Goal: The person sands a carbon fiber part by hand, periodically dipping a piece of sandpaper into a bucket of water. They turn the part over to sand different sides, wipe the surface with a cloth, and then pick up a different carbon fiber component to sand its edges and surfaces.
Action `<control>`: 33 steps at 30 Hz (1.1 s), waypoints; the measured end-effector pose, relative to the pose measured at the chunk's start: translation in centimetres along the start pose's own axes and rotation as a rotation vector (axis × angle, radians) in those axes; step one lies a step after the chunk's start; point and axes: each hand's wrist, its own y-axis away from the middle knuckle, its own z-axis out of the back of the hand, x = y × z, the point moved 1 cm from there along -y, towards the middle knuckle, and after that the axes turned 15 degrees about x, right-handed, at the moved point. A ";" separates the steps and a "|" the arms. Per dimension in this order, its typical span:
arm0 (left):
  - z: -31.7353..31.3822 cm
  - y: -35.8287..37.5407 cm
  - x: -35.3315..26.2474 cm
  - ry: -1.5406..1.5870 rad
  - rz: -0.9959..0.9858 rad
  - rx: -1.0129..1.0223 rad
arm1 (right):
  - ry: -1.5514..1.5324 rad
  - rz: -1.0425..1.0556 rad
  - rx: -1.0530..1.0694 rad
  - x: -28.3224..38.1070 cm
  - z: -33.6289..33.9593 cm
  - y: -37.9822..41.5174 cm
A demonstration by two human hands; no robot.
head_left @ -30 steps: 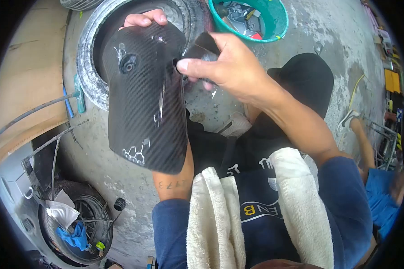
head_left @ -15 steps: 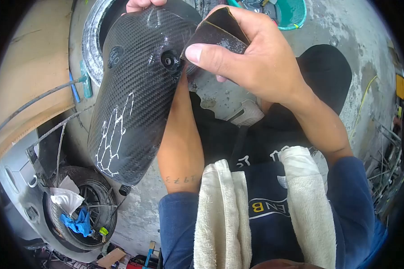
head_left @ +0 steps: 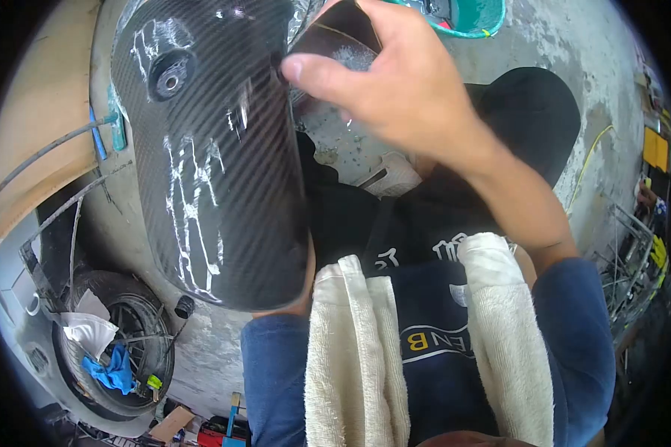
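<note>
A glossy carbon-fibre panel with a curved lower end fills the upper left, streaked with white light reflections. Near its upper left is a recessed mounting hole. My right hand grips a folded dark sheet of sandpaper at the panel's right edge, thumb on top. Whitish wet residue shows on the sheet. My left forearm runs up behind the panel, which covers it; the left hand itself is out of sight.
A teal basin stands at the top right. At lower left lies a wheel with a tyre, a blue glove and a white mask on it. Cardboard leans at left. A towel hangs round my neck.
The panel has turned and tilted so its face shows more broadly, and the second mounting hole is no longer seen. My left fingertips have left view. My right hand shifted up and left with the sandpaper.
</note>
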 end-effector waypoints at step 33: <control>0.8 -1.6 -2.1 -0.112 0.136 0.154 | -0.534 0.378 -0.349 -0.5 -1.2 1.1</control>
